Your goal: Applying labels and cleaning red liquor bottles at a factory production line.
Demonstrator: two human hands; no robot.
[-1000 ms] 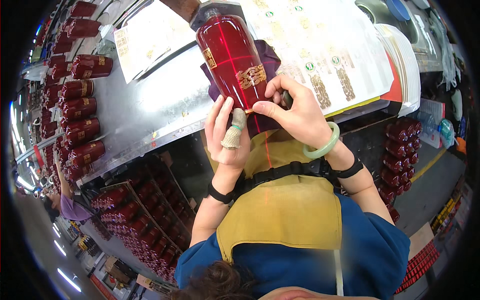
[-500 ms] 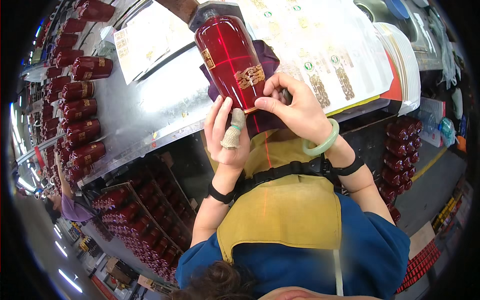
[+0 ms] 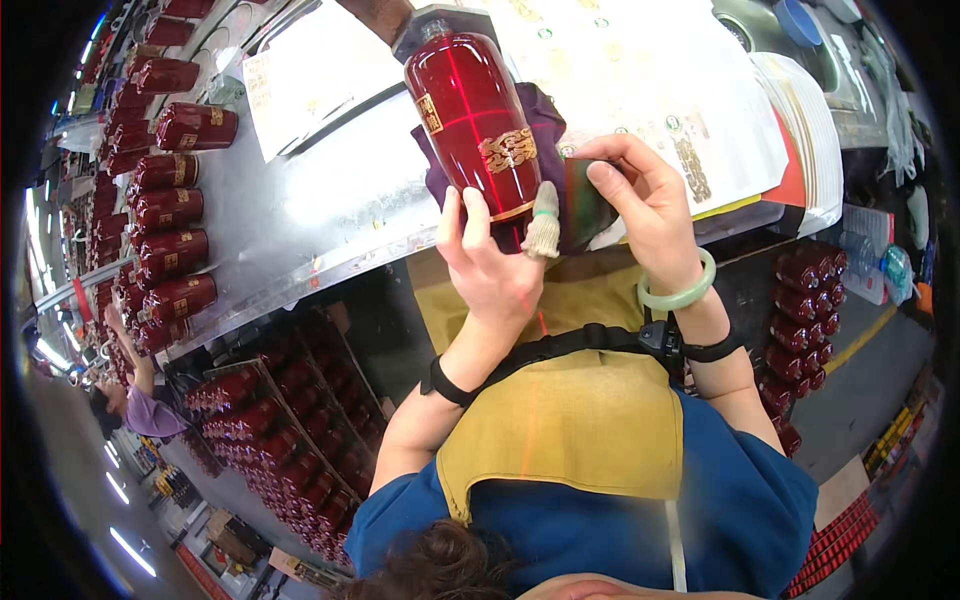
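Note:
A dark red glass bottle (image 3: 470, 120) with gold emblems lies on a purple cloth (image 3: 545, 108), its neck toward a dark angular block (image 3: 425, 25). Red light lines cross its surface. My left hand (image 3: 492, 265) holds the bottle's base, two fingertips on its lower left side and the thumb at the lower right. A beige knitted cover (image 3: 542, 225) sits on that thumb. In my right hand (image 3: 648, 195), pinched between thumb and fingers, is a thin dark flat piece (image 3: 583, 205), just right of the base; I cannot make out its exact kind.
White sheets with gold decals (image 3: 640, 90) lie on the right of the table, beside stacked paper (image 3: 800, 130). Red bottles (image 3: 170, 210) line the left side; more fill racks (image 3: 270, 430) below. Another person (image 3: 150, 405) is at the far left.
My right hand has moved right, away from the bottle, and the dark piece shows more fully. My left hand has shifted right, its covered thumb now at the base's right side.

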